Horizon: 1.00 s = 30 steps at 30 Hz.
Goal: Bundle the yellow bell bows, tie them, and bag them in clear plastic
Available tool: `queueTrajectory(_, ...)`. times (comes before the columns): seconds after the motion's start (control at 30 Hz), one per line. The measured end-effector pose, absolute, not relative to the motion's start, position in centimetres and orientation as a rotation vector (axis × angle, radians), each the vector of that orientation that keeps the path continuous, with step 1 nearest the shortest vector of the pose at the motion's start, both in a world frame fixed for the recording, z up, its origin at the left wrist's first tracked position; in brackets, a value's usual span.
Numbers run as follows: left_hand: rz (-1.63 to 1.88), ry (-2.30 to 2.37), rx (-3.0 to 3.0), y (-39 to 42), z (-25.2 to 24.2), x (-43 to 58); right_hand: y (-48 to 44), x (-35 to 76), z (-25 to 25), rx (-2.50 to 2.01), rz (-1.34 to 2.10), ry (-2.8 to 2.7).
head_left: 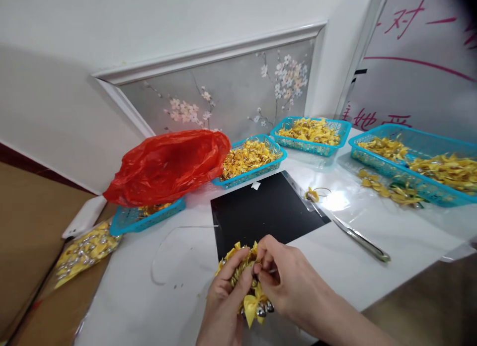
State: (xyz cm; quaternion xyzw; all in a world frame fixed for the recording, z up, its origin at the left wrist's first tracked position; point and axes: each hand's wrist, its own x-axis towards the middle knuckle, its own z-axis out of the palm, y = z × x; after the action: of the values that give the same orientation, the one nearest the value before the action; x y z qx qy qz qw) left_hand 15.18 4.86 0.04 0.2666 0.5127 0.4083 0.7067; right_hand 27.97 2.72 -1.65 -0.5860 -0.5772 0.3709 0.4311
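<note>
My left hand [222,300] is wrapped around a bunch of yellow ribbon bows with silver bells [253,309], low in the middle of the view. Gold wire-like loops show in the centre of the bunch. My right hand [288,274] meets it from the right, thumb and fingertips pinched together at the loops. What those fingertips hold is hidden. Just beyond both hands lies a black mat [257,212] on the white table [149,306].
Blue baskets of yellow bows stand along the back: a left one [149,221] under a red plastic bag [167,167], a middle one [257,174], and more rightward [309,146]. A slim metal tool [363,241] lies right, near a single bow [311,194]. A bagged batch [87,249] sits left.
</note>
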Motion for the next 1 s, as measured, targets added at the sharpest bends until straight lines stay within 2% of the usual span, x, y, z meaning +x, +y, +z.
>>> queueTrajectory(0.33, 0.889, 1.152, 0.534, 5.1, 0.4, 15.0, 3.0, 27.8, -1.0, -1.443, 0.958, -1.412)
queueTrajectory(1.0, 0.843, 1.288, 0.918, 5.0, 0.1, 14.9, 2.4, 29.9, -1.2, -1.432, 0.954, -1.544)
